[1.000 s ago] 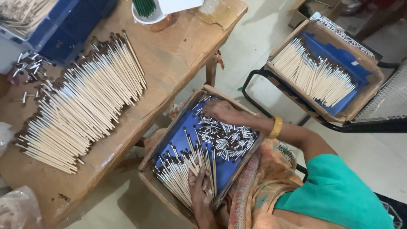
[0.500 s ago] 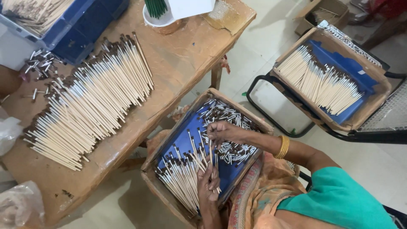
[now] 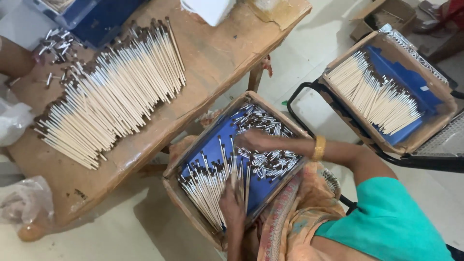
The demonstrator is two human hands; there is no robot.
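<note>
The lap tray [image 3: 193, 159], a cardboard box lined in blue, sits on the person's knees just off the corner of the wooden table [image 3: 217, 63]. Its near corner is lost behind the left hand [image 3: 233, 203] and the patterned cloth over the lap. That hand lies on the near ends of the pale sticks [image 3: 208, 188] heaped in the tray's near half; the fingers curl round a few of them, though how tightly is hard to tell through the blur. The right hand [image 3: 256, 140], a gold bangle at its wrist, rests palm down in the tray's far half on a scatter of small metal caps [image 3: 275, 159]; the fingers look loosely bent, and whether they pinch anything is hidden beneath the hand.

Beyond the tray, the table is worn and stained and carries a broad fan of brown-tipped sticks [image 3: 111, 92]. A blue bin [image 3: 96, 19] at its far edge is cut off. Another person's arm [image 3: 14, 58] enters at the table's far left. To the tray's right, a second box of sticks [image 3: 386, 92] rests on a black metal frame over pale floor tiles.
</note>
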